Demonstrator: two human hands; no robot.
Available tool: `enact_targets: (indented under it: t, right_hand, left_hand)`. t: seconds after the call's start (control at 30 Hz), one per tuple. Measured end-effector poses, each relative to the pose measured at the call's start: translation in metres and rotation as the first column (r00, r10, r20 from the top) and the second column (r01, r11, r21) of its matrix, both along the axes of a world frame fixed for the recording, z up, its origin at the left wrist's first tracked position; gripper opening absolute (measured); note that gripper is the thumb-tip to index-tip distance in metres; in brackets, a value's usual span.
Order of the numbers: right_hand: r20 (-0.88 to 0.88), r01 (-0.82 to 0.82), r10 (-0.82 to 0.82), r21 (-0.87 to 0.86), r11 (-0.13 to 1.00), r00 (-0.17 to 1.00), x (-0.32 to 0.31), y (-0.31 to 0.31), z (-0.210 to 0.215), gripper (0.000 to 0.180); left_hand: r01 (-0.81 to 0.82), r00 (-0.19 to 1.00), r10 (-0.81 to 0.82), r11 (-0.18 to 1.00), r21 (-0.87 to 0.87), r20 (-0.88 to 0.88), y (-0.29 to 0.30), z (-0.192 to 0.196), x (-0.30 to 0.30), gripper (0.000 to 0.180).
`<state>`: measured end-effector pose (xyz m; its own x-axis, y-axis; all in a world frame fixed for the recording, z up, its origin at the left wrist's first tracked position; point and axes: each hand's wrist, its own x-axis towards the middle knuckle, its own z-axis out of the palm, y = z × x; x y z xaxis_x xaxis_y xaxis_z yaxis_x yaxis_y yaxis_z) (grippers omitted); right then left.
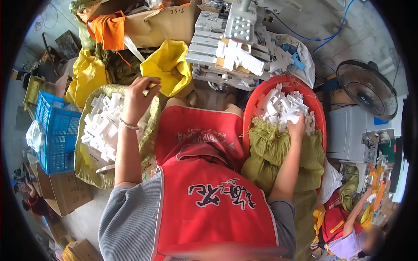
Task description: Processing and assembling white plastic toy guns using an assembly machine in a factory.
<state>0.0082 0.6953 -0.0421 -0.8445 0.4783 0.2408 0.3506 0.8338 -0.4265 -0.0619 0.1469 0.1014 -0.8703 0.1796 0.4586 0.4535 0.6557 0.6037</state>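
Note:
My right hand (297,127) is at the red tub (248,108) on the right, its fingers closed on a white plastic piece (292,118) at the edge of the pile. Many similar white pieces (278,102) fill the tub's far part, with an olive woven sack (272,145) bunched on the near side. My left hand (140,93) is raised by the inner edge of the left woven sack (80,158), fingers curved and apart, holding nothing. White plastic parts (102,126) lie heaped in that sack. Ahead, a larger white part (239,57) rests on the metal machine (204,41).
An open yellow sack (174,54) stands beside the machine, below a cardboard box (163,28). Blue crates (56,143) are at the left, a black fan (368,89) at the right. A blue hose (324,39) runs behind. Another person (344,222) works at lower right.

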Motion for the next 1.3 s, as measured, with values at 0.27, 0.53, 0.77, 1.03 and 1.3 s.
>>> enact_targets:
  t: [0.27,0.53,0.77,1.03,1.3]
  right_hand:
    - [0.008,-0.121,0.122,-0.082,0.989,0.992,0.026,0.033,-0.001,0.034]
    - [-0.336,-0.128,-0.076,-0.545,0.829,0.939,0.007,-0.006,0.033,0.029]
    - [-0.640,-0.454,0.025,-0.517,0.726,0.768,-0.011,-0.053,0.097,0.025]
    - [-0.753,-0.721,0.284,-0.340,0.604,0.593,-0.082,-0.160,0.138,0.029]
    - [-0.460,-0.729,0.644,-0.010,0.685,0.611,-0.094,-0.197,0.173,0.035]
  left_hand:
    - [0.154,0.984,-0.157,0.987,-0.032,-0.089,0.047,0.022,-0.038,0.015]
    - [0.335,0.931,-0.342,0.939,-0.072,-0.127,0.111,0.033,-0.089,0.034]
    - [0.449,0.891,-0.453,0.877,0.174,-0.014,0.117,0.028,-0.116,0.028]
    - [0.210,0.968,-0.246,0.899,0.383,0.046,0.064,0.017,-0.098,0.025]
    - [0.022,0.987,-0.101,0.859,0.511,0.129,-0.013,-0.013,-0.042,0.023]
